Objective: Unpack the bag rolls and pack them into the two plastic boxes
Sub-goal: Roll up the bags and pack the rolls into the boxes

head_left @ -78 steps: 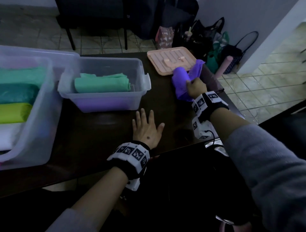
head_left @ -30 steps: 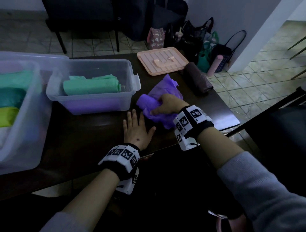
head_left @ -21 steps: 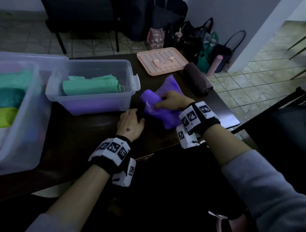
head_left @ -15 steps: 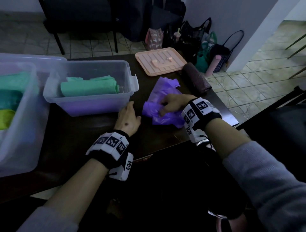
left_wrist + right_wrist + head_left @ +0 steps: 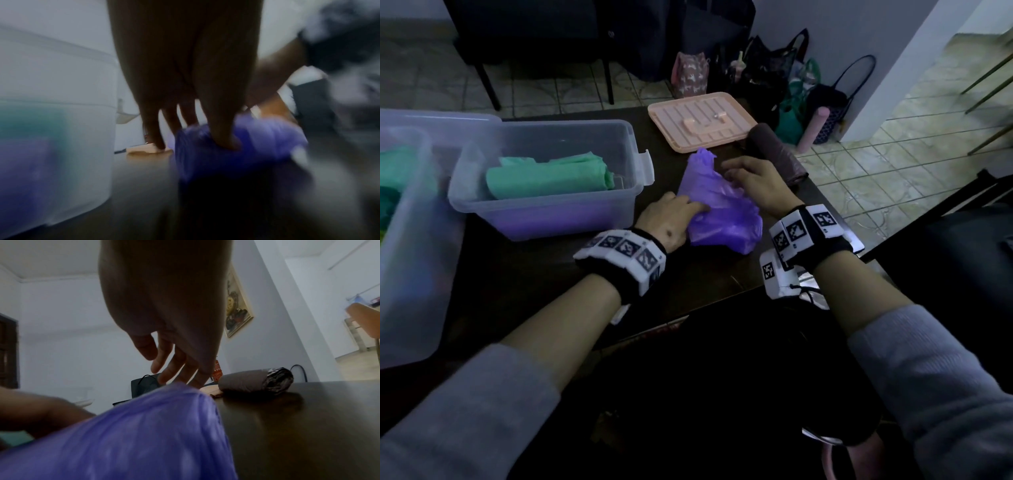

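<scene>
A crumpled purple bag (image 5: pixel 722 212) lies on the dark table (image 5: pixel 534 274) between my hands. My left hand (image 5: pixel 688 209) grips its left edge; in the left wrist view the thumb (image 5: pixel 224 141) digs into the purple plastic (image 5: pixel 263 139). My right hand (image 5: pixel 736 168) lies on the bag's far side with straight fingers. Its fingertips (image 5: pixel 179 376) touch the bag's far edge (image 5: pixel 144 434). The small clear box (image 5: pixel 534 219) to the left holds a green roll (image 5: pixel 548 178). A dark brown roll (image 5: pixel 777 154) lies to the right of the bag.
A larger clear box (image 5: pixel 410 240) with green rolls stands at the far left. A pink lid (image 5: pixel 698 123) lies at the table's back edge. Several bags (image 5: pixel 791 85) stand on the tiled floor behind. The table's right edge is near my right wrist.
My right hand carried the purple bag from beside the lid to the table's middle and straightened its fingers. My left hand left the tabletop and took hold of the bag's left edge.
</scene>
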